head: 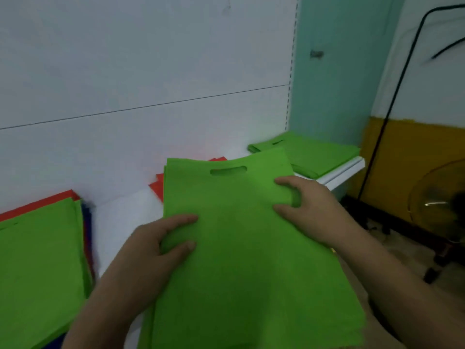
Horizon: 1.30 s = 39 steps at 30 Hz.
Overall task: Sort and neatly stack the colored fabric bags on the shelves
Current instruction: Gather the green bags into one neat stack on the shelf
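We take the white shelf (125,215) as our landmark, its back panel rising behind everything. Largest on it is the green fabric bag bundle (239,248) we hold at the shelf's middle, overhanging its front edge toward us, cut-out handle pointing to the back panel. We judge several green bags are gathered here, since layered edges show at the lower left corner, so this looks like a same-colour batch being squared up before stacking.

At the shelf's left end lies a mixed pile (42,260), green on top with red and dark blue edges peeking out beneath; it seems still unsorted. At the shelf's far right end sits a flat green stack (314,157), likely the destination for our bundle. Red bags (157,185) poke out behind the held bundle, against the back panel.

Our left hand (151,250) pinches the bundle's left edge, thumb on top. Our right hand (309,207) grips the right edge the same way, fingers curled round it, keeping the layers aligned.
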Available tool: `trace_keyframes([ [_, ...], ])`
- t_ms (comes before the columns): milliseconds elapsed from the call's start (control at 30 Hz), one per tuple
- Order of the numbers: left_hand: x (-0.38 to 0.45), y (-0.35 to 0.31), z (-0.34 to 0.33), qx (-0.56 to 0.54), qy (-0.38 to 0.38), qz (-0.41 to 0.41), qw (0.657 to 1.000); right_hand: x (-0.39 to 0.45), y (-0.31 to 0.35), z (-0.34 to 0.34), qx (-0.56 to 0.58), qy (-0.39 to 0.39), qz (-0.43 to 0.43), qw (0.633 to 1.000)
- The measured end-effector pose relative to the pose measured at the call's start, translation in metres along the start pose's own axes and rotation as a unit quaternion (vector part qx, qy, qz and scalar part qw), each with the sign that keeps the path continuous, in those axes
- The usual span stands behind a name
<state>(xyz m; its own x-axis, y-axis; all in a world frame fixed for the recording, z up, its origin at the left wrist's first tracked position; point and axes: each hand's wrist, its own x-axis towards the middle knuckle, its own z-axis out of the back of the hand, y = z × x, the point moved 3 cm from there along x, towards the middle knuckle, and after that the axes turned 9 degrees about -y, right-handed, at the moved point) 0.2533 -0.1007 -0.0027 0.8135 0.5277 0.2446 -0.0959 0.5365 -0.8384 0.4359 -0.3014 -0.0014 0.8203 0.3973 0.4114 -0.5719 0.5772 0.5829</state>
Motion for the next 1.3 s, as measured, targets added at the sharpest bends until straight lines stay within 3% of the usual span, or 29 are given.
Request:
trace_keyframes([
  [100,0.015,-0.022,-0.068,0.073,0.036,-0.045,0.996,0.008,-0.049,0.04,-0.068,0.012,-0.008,0.998],
  [233,0.032,-0.05,-0.141,0.072,0.082,-0.069,0.992,0.023,-0.118,0.085,-0.038,0.053,-0.056,0.996],
  [333,0.049,-0.069,-0.183,0.055,0.11,-0.092,0.988,0.041,-0.168,0.108,0.085,0.066,-0.132,0.985],
  [433,0.07,-0.083,-0.216,0.039,0.12,-0.111,0.986,0.066,-0.213,0.116,0.23,0.068,-0.235,0.942],
  [500,0.089,-0.087,-0.236,0.024,0.116,-0.114,0.986,0.085,-0.242,0.114,0.275,0.074,-0.279,0.917],
  [567,0.111,-0.09,-0.254,0.0,0.11,-0.097,0.989,0.106,-0.262,0.109,0.275,0.066,-0.284,0.916],
  [733,0.176,-0.086,-0.301,-0.108,0.088,-0.003,0.99,0.194,-0.287,0.117,0.187,-0.047,-0.173,0.966],
  [867,0.22,-0.08,-0.327,-0.12,0.105,0.04,0.986,0.272,-0.3,0.117,0.172,-0.059,-0.116,0.977],
  [1067,0.272,-0.067,-0.346,0.021,0.07,0.017,0.997,0.366,-0.323,0.081,0.001,-0.002,0.003,1.0],
  [1300,0.298,-0.068,-0.373,0.237,-0.021,0.049,0.97,0.42,-0.329,-0.001,-0.117,0.121,0.138,0.976],
])
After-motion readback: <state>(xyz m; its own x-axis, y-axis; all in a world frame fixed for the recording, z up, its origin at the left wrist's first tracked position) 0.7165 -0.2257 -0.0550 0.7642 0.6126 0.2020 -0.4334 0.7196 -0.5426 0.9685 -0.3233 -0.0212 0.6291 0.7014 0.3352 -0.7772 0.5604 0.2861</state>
